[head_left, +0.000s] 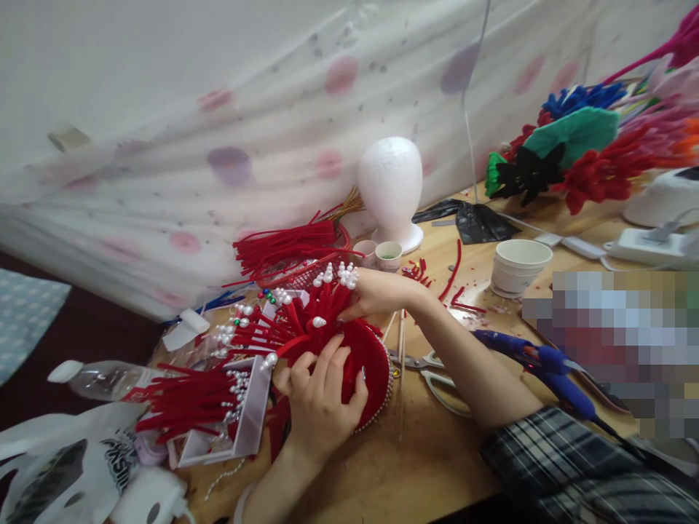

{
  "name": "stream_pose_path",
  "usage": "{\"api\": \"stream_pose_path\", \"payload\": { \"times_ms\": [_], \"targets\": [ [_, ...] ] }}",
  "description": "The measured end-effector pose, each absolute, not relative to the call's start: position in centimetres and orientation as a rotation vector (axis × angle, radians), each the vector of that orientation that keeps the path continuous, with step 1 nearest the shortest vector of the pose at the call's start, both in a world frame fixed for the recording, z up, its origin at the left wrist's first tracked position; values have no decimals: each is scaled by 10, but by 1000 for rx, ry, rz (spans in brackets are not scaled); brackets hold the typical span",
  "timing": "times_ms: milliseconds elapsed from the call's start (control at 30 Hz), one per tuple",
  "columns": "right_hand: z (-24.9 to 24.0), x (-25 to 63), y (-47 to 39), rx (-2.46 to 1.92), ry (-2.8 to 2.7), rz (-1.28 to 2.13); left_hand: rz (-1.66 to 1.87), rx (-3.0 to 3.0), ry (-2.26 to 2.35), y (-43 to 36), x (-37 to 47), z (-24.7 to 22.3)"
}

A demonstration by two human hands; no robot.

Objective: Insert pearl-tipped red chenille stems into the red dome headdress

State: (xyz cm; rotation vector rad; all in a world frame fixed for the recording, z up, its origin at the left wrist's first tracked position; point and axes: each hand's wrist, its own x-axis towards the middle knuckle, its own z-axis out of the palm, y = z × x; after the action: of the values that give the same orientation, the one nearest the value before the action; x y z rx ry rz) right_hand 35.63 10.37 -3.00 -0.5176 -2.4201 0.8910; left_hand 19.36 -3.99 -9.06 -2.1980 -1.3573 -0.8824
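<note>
A red fuzzy headpiece (376, 371) with a beaded edge lies on the wooden table, and red stems tipped with white pearls fan out from it. My left hand (322, 397) rests over its front with curled fingers pressed on the red material. Behind it, my right hand (371, 295) reaches among the pearl-tipped stems; its fingers are largely hidden by them. Red pearl-tipped stems (188, 397) lie across a white box (254, 411) at the left. Scissors (442, 386) and a thin wooden stick (403, 378) are beside the headpiece.
A white foam head (390, 182) stands behind, near a basket of red stems (289, 247) and small cups (388, 255). At the right are a white cup (518, 266), a blue glue gun (551, 371), a power strip (649, 247) and colourful fuzzy flowers (579, 145). A bottle (109, 380) lies left.
</note>
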Motion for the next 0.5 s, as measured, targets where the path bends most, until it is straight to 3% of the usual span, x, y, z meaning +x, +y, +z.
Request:
{"api": "stream_pose_path", "payload": {
  "times_ms": [500],
  "targets": [
    [-29, 352, 103, -473, -2397, 883, -864, -2136, -1381, -40, 195, -93]
  ]
}}
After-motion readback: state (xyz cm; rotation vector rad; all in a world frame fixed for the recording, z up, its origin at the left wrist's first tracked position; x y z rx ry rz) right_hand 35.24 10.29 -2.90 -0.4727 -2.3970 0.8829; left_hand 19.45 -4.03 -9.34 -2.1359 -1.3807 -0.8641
